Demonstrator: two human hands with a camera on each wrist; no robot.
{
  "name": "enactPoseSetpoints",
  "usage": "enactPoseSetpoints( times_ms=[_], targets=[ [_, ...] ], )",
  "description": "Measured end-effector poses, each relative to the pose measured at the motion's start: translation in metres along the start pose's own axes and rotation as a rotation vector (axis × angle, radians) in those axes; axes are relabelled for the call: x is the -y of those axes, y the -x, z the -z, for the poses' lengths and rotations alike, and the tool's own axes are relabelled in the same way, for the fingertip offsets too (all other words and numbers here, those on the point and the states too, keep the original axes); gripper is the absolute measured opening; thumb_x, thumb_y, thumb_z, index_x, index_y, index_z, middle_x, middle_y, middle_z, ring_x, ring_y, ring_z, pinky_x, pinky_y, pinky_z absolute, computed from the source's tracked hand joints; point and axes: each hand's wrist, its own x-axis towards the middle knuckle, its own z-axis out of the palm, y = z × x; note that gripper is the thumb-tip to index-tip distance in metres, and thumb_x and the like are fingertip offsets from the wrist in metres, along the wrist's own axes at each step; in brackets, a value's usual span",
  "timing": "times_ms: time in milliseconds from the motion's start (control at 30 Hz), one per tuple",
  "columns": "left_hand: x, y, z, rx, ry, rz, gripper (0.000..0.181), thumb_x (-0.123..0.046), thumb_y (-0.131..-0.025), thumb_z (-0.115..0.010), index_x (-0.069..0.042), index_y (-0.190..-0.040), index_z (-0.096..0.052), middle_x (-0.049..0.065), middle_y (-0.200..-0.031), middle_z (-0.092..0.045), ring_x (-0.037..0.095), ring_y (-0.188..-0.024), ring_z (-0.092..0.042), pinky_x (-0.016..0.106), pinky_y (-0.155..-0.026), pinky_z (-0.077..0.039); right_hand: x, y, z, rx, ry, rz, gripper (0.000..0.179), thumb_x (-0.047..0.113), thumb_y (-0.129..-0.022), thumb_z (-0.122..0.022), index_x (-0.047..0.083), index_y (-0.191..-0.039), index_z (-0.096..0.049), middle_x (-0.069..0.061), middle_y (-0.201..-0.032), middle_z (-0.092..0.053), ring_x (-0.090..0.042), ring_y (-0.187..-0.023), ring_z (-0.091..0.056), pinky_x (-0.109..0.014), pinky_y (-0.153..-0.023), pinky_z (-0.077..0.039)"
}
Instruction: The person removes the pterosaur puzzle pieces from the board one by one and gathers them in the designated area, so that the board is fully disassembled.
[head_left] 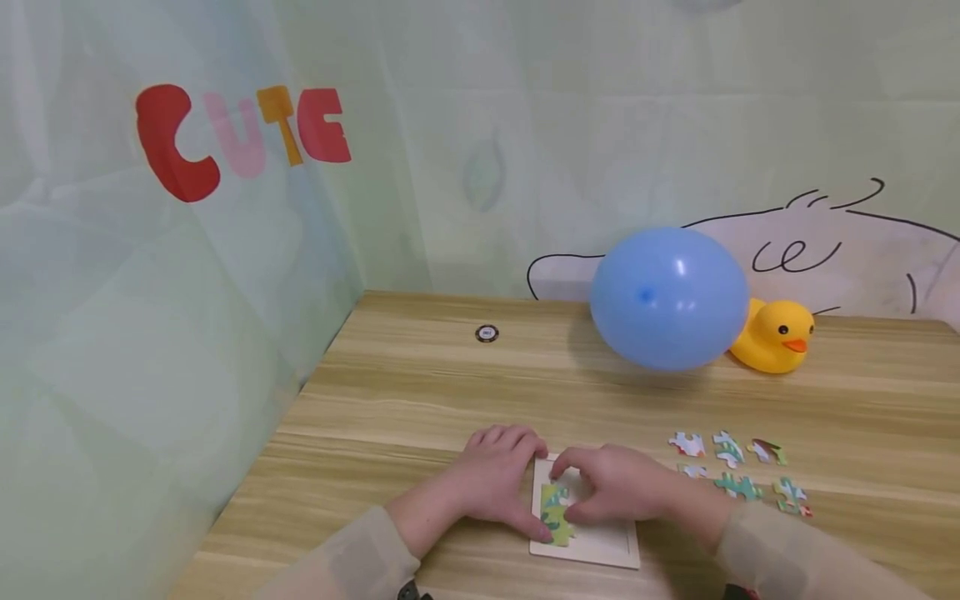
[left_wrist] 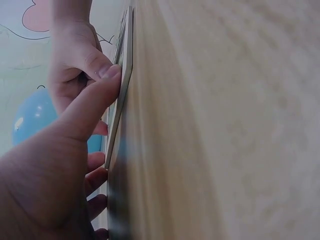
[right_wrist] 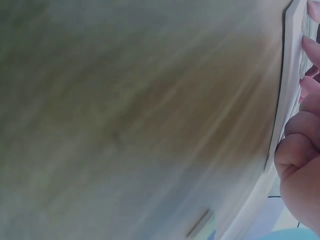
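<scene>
A white puzzle tray (head_left: pixel 607 550) lies on the table with joined green puzzle pieces (head_left: pixel 558 533) along its left side. My left hand (head_left: pixel 501 475) holds the tray's left side, thumb on the near part and fingers by the far left corner. In the left wrist view the left thumb (left_wrist: pixel 92 102) lies over the tray's edge (left_wrist: pixel 125 80). My right hand (head_left: pixel 618 483) reaches over the tray from the right, its bent index finger and thumb pinching at a puzzle piece (head_left: pixel 562 492), partly hidden. The right wrist view shows its curled fingers (right_wrist: pixel 297 150) beside the tray.
Several loose puzzle pieces (head_left: pixel 738 486) lie right of the tray, near the right forearm. A blue balloon (head_left: pixel 667 308) and a yellow rubber duck (head_left: pixel 772 337) sit at the back right. A round black-rimmed chip (head_left: pixel 487 333) lies at the back of the wooden table (head_left: pixel 405 392).
</scene>
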Motion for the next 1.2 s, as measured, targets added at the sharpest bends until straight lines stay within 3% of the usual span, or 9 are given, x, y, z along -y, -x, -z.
enactPoseSetpoints(
  times_ms=[233, 500, 733, 900, 1200],
  targets=[
    [-0.0002, 0.0011, 0.0010, -0.006, 0.006, -0.002, 0.083, -0.071, -0.059, -0.071, -0.023, -0.122, -0.045, -0.006, -0.126, -0.043, 0.019, -0.119, -0.038, 0.044, -0.099, -0.030, 0.0033, 0.0006, -0.0019, 0.001, -0.035, -0.008, 0.040, 0.030, -0.077, -0.071, 0.020, -0.112, -0.054, 0.012, -0.056, -0.039, -0.003, -0.052, -0.035, -0.023, -0.050, -0.032],
    [-0.0006, 0.0008, 0.0004, -0.007, 0.001, 0.000, 0.083, -0.071, -0.059, -0.071, -0.023, -0.122, -0.045, -0.006, -0.125, -0.043, 0.019, -0.119, -0.038, 0.044, -0.098, -0.031, 0.0059, 0.0018, -0.0021, -0.017, 0.004, 0.028, 0.039, 0.029, -0.079, -0.070, 0.018, -0.112, -0.051, 0.012, -0.055, -0.037, -0.002, -0.049, -0.031, -0.022, -0.047, -0.028],
    [-0.0005, 0.0008, 0.0009, -0.006, -0.001, -0.003, 0.084, -0.072, -0.059, -0.070, -0.023, -0.122, -0.045, -0.005, -0.125, -0.043, 0.020, -0.119, -0.038, 0.044, -0.098, -0.031, 0.0070, 0.0047, -0.0007, -0.027, 0.056, 0.058, 0.039, 0.025, -0.080, -0.069, 0.017, -0.114, -0.050, 0.013, -0.053, -0.035, -0.002, -0.047, -0.029, -0.021, -0.046, -0.028],
    [0.0004, 0.0016, 0.0013, -0.013, -0.005, 0.002, 0.085, -0.072, -0.059, -0.071, -0.022, -0.122, -0.046, -0.004, -0.125, -0.044, 0.020, -0.118, -0.039, 0.045, -0.098, -0.031, 0.0081, 0.0048, 0.0011, -0.069, 0.149, 0.111, 0.035, 0.023, -0.083, -0.068, 0.017, -0.113, -0.051, 0.014, -0.054, -0.031, -0.002, -0.048, -0.028, -0.022, -0.048, -0.031],
    [0.0000, -0.0001, -0.0006, -0.014, -0.003, -0.004, 0.084, -0.072, -0.059, -0.070, -0.022, -0.122, -0.045, -0.005, -0.124, -0.043, 0.020, -0.117, -0.039, 0.045, -0.098, -0.031, 0.0070, 0.0038, 0.0013, -0.123, 0.224, 0.135, 0.024, 0.021, -0.085, -0.067, 0.016, -0.105, -0.055, 0.015, -0.053, -0.037, -0.002, -0.048, -0.033, -0.022, -0.050, -0.037]
  ],
)
